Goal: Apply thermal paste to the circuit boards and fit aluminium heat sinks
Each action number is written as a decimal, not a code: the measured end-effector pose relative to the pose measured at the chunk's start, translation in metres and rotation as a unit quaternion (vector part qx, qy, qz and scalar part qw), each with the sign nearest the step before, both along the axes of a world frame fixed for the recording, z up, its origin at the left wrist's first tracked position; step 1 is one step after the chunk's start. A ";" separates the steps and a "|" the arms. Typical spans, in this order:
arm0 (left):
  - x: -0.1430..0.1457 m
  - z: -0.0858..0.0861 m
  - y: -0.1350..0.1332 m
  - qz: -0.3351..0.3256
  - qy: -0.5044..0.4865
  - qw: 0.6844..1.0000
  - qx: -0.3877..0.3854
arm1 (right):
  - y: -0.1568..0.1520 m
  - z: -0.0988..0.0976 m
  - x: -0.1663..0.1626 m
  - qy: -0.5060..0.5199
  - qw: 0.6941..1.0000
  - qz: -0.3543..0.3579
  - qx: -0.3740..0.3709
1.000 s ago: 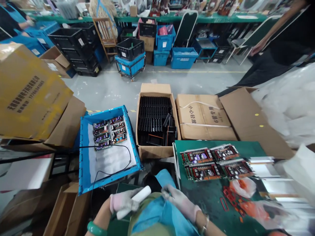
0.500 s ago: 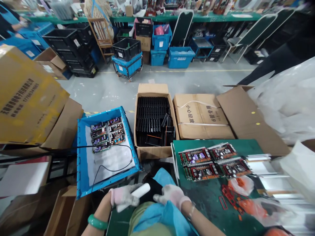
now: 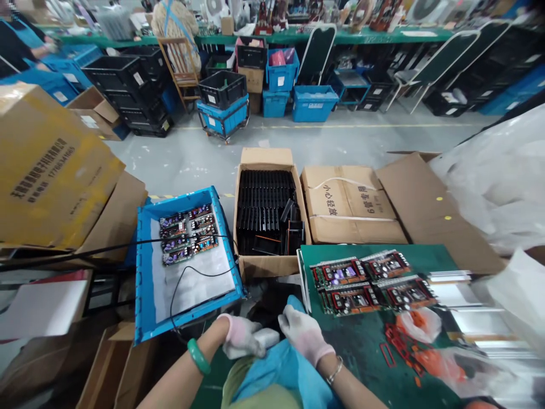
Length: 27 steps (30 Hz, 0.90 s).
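Note:
My left hand (image 3: 244,338), in a pale glove, is closed around a smooth white rounded object (image 3: 268,338) held low against my body. Part of that object lies behind the fingers, and its exact kind does not show. Blue apron cloth (image 3: 272,372) covers my lap. The gloved right hand (image 3: 304,336) is closed on a fold of this apron, with a bit of blue showing above the fingers. A black cable (image 3: 204,274) loops over the blue crate (image 3: 138,272) and hangs down near my left wrist.
Circuit boards (image 3: 189,234) lie in the crate on white sheeting. Ahead, a carton (image 3: 266,267) holds black parts; a strapped carton (image 3: 353,204) sits beside it. At right, the green table (image 3: 353,352) bears stacked boards (image 3: 353,298), orange-red parts (image 3: 395,343) and silvery metal pieces (image 3: 472,312).
My left hand has moved right and inward with the white object, which now shows less. The right hand has risen slightly and pulls up apron cloth. The black cable has shifted.

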<state>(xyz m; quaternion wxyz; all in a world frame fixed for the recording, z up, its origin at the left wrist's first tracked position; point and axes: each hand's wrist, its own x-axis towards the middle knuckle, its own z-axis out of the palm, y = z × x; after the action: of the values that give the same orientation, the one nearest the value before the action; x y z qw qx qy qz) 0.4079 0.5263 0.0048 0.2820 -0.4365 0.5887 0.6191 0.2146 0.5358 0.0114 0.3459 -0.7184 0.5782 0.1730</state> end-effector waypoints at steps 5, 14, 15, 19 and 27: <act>-0.033 -0.007 -0.011 -0.059 -0.057 0.996 -0.029 | 0.007 0.001 -0.007 -0.008 0.999 -0.036 0.004; -0.021 0.018 -0.008 -0.070 -0.034 0.992 -0.103 | 0.011 -0.002 -0.020 -0.013 0.996 -0.085 0.010; -0.025 0.019 -0.007 -0.064 -0.036 0.991 -0.112 | 0.010 -0.002 -0.020 -0.013 0.996 -0.085 0.009; -0.045 0.027 -0.001 -0.030 -0.058 0.985 -0.157 | 0.009 -0.003 -0.022 -0.016 0.997 -0.081 0.002; -0.073 0.032 0.001 -0.013 -0.113 0.971 -0.211 | 0.009 -0.011 -0.020 -0.010 1.000 -0.015 -0.025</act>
<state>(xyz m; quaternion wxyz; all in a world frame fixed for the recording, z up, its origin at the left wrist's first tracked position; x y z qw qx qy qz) 0.3348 0.5277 0.0365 0.2569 -0.5455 0.6758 0.4239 0.1949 0.5446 0.0009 0.3362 -0.7197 0.5898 0.1459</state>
